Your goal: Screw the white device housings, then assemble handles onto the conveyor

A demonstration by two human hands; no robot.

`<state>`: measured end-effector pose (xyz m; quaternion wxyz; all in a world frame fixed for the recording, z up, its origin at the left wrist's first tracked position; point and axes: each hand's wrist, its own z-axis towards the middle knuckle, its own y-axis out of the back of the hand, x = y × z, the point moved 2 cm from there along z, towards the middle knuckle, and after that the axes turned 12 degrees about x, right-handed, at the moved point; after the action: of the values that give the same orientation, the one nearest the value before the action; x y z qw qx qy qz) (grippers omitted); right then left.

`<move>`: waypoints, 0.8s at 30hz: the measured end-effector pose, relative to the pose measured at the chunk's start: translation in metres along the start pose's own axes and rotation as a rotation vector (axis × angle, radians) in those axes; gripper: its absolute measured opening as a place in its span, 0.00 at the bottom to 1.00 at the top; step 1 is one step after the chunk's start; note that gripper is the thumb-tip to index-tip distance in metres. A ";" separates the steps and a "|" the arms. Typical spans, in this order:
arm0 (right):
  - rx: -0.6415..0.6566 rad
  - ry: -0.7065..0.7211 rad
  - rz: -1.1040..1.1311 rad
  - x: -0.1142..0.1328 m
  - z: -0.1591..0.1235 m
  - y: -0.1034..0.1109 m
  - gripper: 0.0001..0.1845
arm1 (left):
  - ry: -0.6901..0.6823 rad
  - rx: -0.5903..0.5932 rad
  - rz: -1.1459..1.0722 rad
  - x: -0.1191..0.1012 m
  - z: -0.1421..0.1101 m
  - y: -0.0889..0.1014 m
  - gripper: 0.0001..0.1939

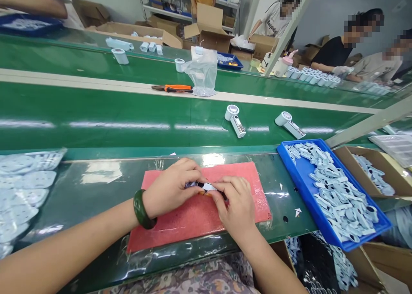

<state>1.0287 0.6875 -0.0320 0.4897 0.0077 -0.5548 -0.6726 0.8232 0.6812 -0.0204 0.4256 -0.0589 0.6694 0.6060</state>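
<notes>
as the left hand [172, 189] and right hand [233, 208] meet over a red foam mat [196, 216], their fingers [193, 169] are closed on a small pale-blue and black piece [204, 186], pinched tight at the tips; working low over the mat keeps it steady

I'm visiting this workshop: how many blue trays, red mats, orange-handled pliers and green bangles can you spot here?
Blue trays: 3
Red mat: 1
Orange-handled pliers: 1
Green bangle: 1
Total: 6
</notes>
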 end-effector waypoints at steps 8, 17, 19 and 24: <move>0.108 -0.077 0.252 -0.010 0.002 -0.009 0.01 | -0.007 0.015 0.077 -0.001 -0.001 0.003 0.05; 0.442 -0.077 0.297 -0.008 -0.006 0.002 0.19 | -0.081 0.089 0.240 -0.027 -0.020 0.002 0.02; 0.474 -0.107 0.325 -0.006 -0.005 0.002 0.19 | -0.034 0.090 0.234 -0.030 -0.025 0.000 0.06; 0.482 -0.227 0.373 -0.003 0.000 -0.005 0.15 | 0.076 0.032 0.236 -0.031 -0.028 -0.007 0.09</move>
<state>1.0267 0.6895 -0.0375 0.5236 -0.0535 -0.7408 -0.4173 0.8333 0.6420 -0.0086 0.3268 0.0042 0.6968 0.6385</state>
